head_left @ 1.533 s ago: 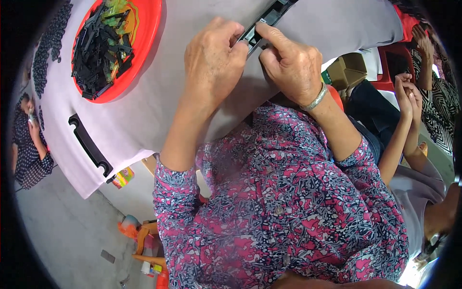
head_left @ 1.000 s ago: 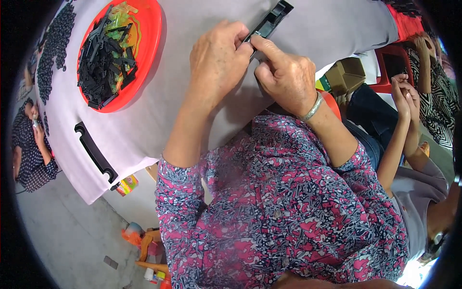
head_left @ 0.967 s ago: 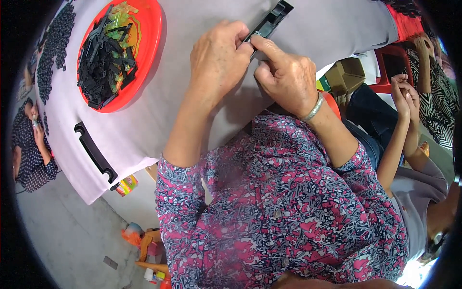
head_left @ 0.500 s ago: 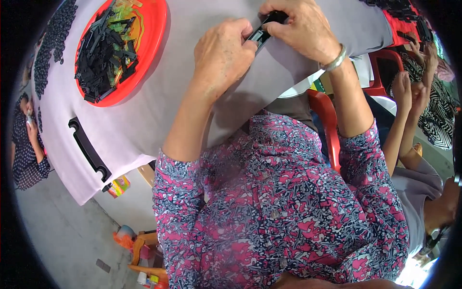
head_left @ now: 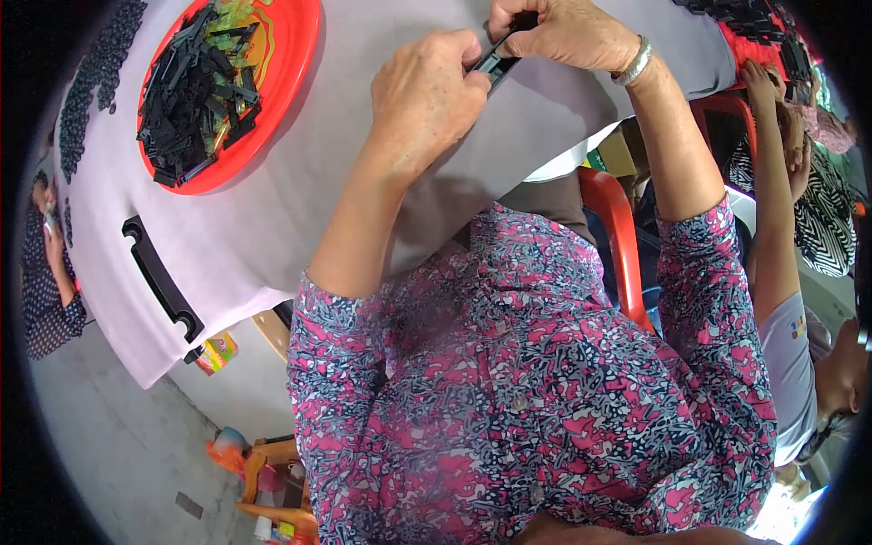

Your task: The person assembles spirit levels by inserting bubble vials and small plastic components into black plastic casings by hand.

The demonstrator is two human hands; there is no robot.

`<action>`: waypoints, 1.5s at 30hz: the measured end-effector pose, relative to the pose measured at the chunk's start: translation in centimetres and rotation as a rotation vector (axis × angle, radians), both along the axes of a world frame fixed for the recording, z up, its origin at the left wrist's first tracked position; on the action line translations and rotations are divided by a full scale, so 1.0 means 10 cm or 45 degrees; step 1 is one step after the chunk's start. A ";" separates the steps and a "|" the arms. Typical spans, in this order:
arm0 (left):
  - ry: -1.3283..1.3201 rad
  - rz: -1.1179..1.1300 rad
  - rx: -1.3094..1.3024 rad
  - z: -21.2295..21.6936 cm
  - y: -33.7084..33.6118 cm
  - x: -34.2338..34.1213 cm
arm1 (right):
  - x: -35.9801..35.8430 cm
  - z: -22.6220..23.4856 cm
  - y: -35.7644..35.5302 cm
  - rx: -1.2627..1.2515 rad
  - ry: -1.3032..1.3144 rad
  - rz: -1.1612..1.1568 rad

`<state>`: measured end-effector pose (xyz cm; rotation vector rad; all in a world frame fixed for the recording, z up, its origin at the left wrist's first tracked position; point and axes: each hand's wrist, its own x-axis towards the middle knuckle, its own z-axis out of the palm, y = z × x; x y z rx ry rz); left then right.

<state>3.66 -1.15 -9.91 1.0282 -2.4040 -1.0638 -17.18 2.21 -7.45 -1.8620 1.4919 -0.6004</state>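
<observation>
At the far middle of the table, both hands are closed on one narrow black plastic part (head_left: 493,64) with a shiny grey strip along it. My left hand (head_left: 425,102) pinches its near end between thumb and fingers. Gripping the far end is my right hand (head_left: 574,36), with a silvery bangle on the wrist; its fingers cover much of that end. Left of my hands stands a red plate (head_left: 304,68) heaped with slim black plastic pieces (head_left: 193,102) and yellowish clear ones (head_left: 238,20).
Near the left table edge lies a long black plastic bar (head_left: 163,283) with hooked ends. Many small black pieces (head_left: 91,77) spread along the far left. More black parts lie on red at the far right, by another person's arm (head_left: 772,200). A red chair (head_left: 618,236) stands right of me.
My right hand has shifted slightly up and its wrist has turned; both hands keep hold of the black part. The person at the right has reached an arm forward toward the table.
</observation>
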 end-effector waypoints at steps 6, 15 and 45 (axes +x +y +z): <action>-0.015 0.005 -0.002 0.00 0.00 0.00 | 0.00 -0.04 -0.01 0.211 -0.296 -0.029; -0.016 0.003 -0.034 -0.03 -0.01 -0.01 | -0.02 -0.14 -0.04 0.055 -0.200 0.016; -0.086 0.032 -0.011 -0.06 -0.03 -0.06 | 0.07 -0.24 -0.07 0.173 -0.223 -0.073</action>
